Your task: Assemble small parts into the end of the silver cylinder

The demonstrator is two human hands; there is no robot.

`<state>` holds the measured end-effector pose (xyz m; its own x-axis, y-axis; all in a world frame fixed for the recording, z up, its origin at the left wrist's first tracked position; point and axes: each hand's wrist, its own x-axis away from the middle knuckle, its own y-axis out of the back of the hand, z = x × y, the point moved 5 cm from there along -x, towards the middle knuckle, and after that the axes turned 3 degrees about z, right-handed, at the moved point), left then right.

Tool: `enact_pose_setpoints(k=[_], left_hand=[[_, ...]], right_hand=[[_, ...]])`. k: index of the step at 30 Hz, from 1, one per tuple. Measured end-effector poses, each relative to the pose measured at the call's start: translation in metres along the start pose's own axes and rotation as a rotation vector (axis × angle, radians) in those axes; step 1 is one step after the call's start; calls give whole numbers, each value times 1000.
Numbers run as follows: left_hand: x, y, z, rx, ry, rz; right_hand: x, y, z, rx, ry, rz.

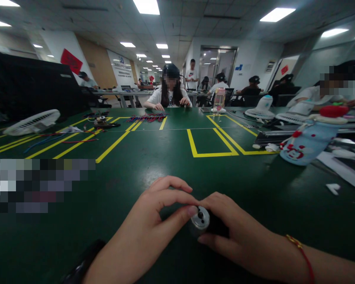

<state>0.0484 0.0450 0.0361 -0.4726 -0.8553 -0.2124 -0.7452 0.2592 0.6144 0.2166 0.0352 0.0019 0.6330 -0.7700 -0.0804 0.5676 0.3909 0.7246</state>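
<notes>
A small silvery metal cylinder (200, 219) stands on the green table (130, 177) in front of me, its round top with dark holes facing up. My right hand (233, 228) holds the cylinder from the right, with the thumb at its near side and the fingers at its far side. My left hand (162, 213) has its thumb and index fingertips together at the top left rim of the cylinder. Whether something tiny is pinched there cannot be made out.
A blue bottle with a red lid (309, 138) stands at the right, near a white scrap (333, 188). Red and blue wires (148, 117) lie before a person across the table. A white fan (32, 122) is at the left.
</notes>
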Motion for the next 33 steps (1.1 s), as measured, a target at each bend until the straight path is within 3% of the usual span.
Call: enact_pose_setpoints(k=[4, 9, 20, 33], left_hand=[[9, 6, 25, -90, 54, 78], [16, -1, 51, -245, 65, 166], [14, -4, 55, -303, 41, 232], [20, 10, 68, -202, 76, 346]], right_hand=[[0, 1, -1, -2, -29, 19], [1, 0, -3, -7, -34, 22], [3, 0, -3, -2, -49, 29], [2, 0, -4, -5, -39, 29]])
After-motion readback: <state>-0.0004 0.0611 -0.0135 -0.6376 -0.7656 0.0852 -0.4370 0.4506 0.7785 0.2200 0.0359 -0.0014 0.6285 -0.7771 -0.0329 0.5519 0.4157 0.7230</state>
